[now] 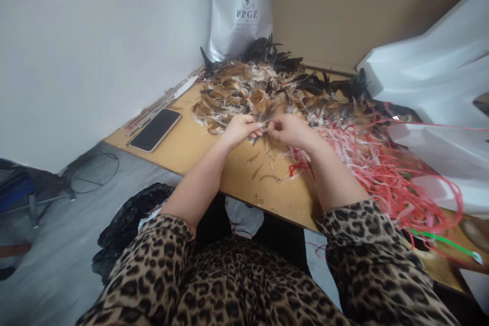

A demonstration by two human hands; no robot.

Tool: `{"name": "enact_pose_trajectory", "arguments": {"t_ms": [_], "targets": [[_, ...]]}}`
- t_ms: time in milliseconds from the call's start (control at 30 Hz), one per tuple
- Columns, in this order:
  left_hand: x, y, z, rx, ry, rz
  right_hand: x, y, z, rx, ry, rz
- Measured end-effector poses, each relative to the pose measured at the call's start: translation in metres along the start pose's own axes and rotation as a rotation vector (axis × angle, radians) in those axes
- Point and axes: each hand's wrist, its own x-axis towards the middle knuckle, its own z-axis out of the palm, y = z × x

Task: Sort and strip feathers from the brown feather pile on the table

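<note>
Both of my hands meet above the near edge of a large pile of brown, white and black feathers (pixel 233 84). My left hand (pixel 241 128) is closed in a pinch on a small feather, with dark wisps showing beneath its fingers. Close beside it, fingertips nearly touching, my right hand (pixel 289 130) has its fingers curled together. What lies in that pinch is too small to make out. Several loose thin feathers (pixel 267 168) are scattered on the wooden table (pixel 244 183) below my hands.
Tangled red and pink ribbon strips (pixel 374 163) spread at the right, with a green strip (pixel 443 241). A phone (pixel 156 130) lies on the left. A white printed bag (pixel 241 25) stands behind the feathers; white plastic (pixel 424 71) hangs right. A black bag (pixel 130 219) sits on the floor.
</note>
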Motion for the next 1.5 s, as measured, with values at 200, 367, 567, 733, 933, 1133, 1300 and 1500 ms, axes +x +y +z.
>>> {"name": "enact_pose_trajectory", "arguments": {"t_ms": [200, 367, 567, 733, 933, 1133, 1300, 1500], "targets": [[0.004, -0.003, 0.000, -0.175, 0.069, -0.048, 0.001, 0.010, 0.000, 0.132, 0.004, 0.060], [0.006, -0.001, -0.001, -0.358, 0.141, -0.069, 0.000, 0.008, -0.001, 0.378, -0.170, 0.141], [0.006, -0.002, 0.001, -0.406, 0.153, -0.057, 0.007, -0.004, 0.018, 0.741, 0.161, 0.215], [0.005, -0.003, 0.002, -0.395, 0.111, -0.045, 0.012, -0.006, 0.027, 0.834, 0.292, 0.231], [0.004, -0.005, 0.001, -0.383, 0.056, -0.078, 0.012, -0.005, 0.026, 0.851, 0.323, 0.221], [0.001, -0.004, 0.002, -0.331, 0.023, -0.099, 0.013, -0.004, 0.027, 0.837, 0.345, 0.207], [0.002, -0.001, -0.001, -0.275, 0.025, -0.074, 0.013, -0.005, 0.029, 0.842, 0.364, 0.212], [0.006, 0.005, -0.013, -0.417, 0.270, 0.048, 0.013, -0.005, 0.045, 0.664, 0.318, 0.178]]}}
